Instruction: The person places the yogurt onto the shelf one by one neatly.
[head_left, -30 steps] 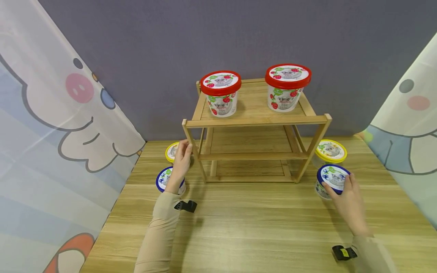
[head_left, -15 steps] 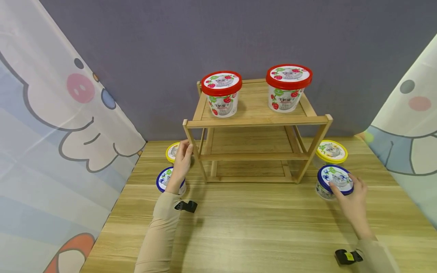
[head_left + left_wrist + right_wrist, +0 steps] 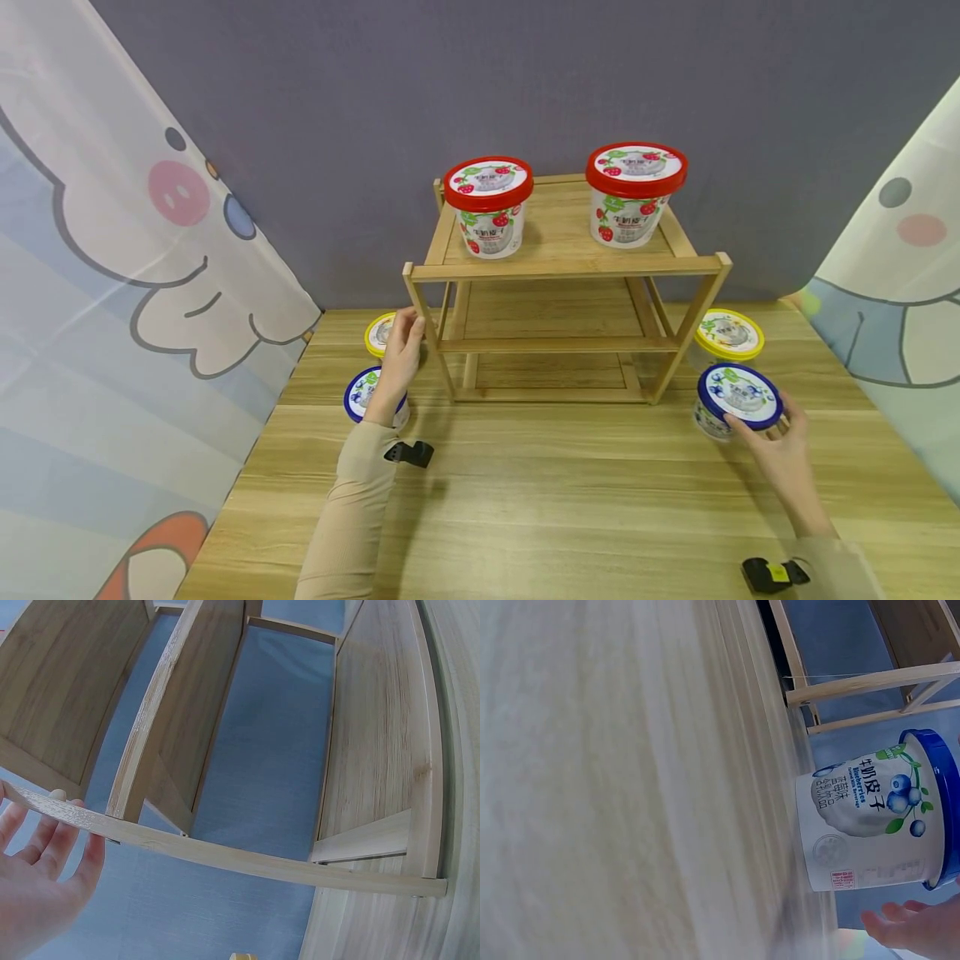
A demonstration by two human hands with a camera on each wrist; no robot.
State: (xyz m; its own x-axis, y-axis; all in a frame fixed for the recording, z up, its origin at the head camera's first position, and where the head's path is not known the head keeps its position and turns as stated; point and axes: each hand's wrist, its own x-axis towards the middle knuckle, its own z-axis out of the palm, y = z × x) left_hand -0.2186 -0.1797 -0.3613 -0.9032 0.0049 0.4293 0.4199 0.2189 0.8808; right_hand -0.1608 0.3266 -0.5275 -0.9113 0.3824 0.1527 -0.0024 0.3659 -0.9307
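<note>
My left hand holds the left front post of a three-tier wooden rack. In the left wrist view its fingers wrap behind that post. At the rack's right, my right hand grips a blue-lidded blueberry tub by the lid, thumb at the near edge and fingers along the right side. The right wrist view shows the tub side-on, base close to the tabletop, with some fingers beside it. Two red-lidded strawberry tubs, left and right, stand on the top tier.
Behind the held tub stands a yellow-lidded tub. Left of the rack are another yellow-lidded tub and a blue-lidded one, both partly covered by my left arm. A grey backdrop rises behind the wooden table.
My right hand has shifted slightly right and toward me around the blueberry tub, and the lid now sits a little farther right. The left hand stays at the post.
</note>
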